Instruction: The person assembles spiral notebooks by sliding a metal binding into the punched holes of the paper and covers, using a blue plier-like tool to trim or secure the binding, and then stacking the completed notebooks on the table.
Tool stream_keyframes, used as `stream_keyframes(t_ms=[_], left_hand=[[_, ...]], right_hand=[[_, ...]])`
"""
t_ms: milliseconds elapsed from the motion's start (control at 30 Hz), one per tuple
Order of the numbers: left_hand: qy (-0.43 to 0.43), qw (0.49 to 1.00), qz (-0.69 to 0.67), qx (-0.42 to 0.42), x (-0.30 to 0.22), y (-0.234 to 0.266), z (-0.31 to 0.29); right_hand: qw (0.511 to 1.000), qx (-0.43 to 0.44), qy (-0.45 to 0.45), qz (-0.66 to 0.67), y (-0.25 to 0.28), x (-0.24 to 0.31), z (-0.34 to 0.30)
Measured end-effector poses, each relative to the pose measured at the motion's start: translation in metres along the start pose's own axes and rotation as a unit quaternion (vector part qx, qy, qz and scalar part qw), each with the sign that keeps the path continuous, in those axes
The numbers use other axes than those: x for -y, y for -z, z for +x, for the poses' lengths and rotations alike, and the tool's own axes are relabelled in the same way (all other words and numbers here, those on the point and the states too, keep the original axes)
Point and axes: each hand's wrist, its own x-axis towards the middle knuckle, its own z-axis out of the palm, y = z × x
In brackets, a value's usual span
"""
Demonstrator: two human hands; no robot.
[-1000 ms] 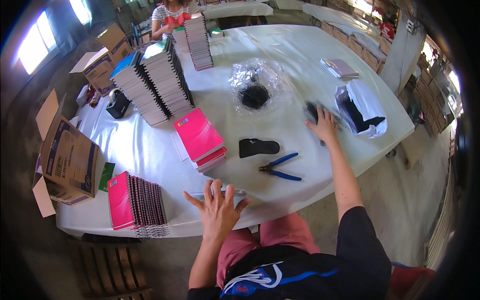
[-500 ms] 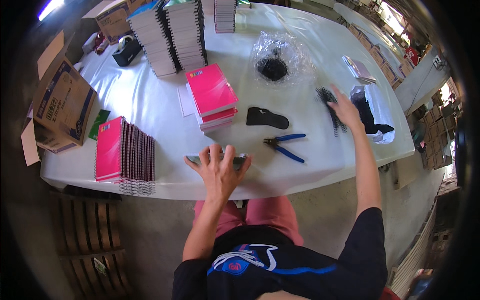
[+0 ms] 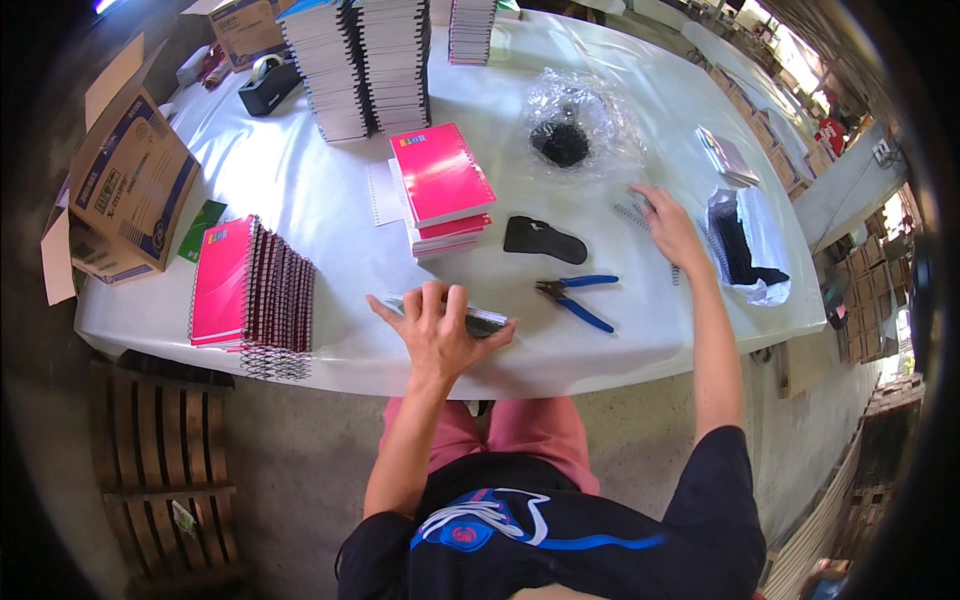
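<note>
Near the front of the table my left hand (image 3: 436,328) is closed over a thin notebook or sheaf of pages (image 3: 485,322) with a dark green cover; the fingers and palm hide most of it. To the right, my right hand (image 3: 672,235) is closed around a dark wire spiral coil (image 3: 632,213). Its ends show beyond the fingers and below the palm, but the hand covers the middle. Between the two hands lie blue-handled cutting pliers (image 3: 583,298), jaws pointing left, and a flat black pouch-like piece (image 3: 545,240).
Pink notebooks (image 3: 440,175) are stacked ahead, and spiral-bound pink ones (image 3: 225,285) sit at left by an open carton (image 3: 130,195). Tall bound stacks (image 3: 325,75), a tape dispenser (image 3: 268,88), a plastic bag (image 3: 590,120) and a white wrapper with black coils (image 3: 745,245) surround them.
My right hand has drawn left and nearer, over the coils, and its fingers have closed. My left hand keeps its hold on the notebook. The whole view has shifted slightly.
</note>
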Motion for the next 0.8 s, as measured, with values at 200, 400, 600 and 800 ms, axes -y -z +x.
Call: stream_keyframes(t_ms=[200,400,600,800], left_hand=[[0.018,0.999,-0.004,-0.041,-0.006,-0.003,-0.009],[0.025,1.000,-0.007,-0.008,-0.009,-0.001,-0.010],[0.033,0.999,0.012,0.001,-0.013,0.002,-0.013],[0.046,0.999,0.002,0.019,-0.013,0.004,-0.011]], right_hand=[[0.929,0.110,0.057,0.348,0.005,0.138,-0.061],[0.933,0.058,-0.007,0.354,-0.021,0.185,-0.080],[0.931,0.046,-0.004,0.361,-0.025,0.186,-0.070],[0.937,-0.010,0.055,0.344,-0.037,0.187,-0.067]])
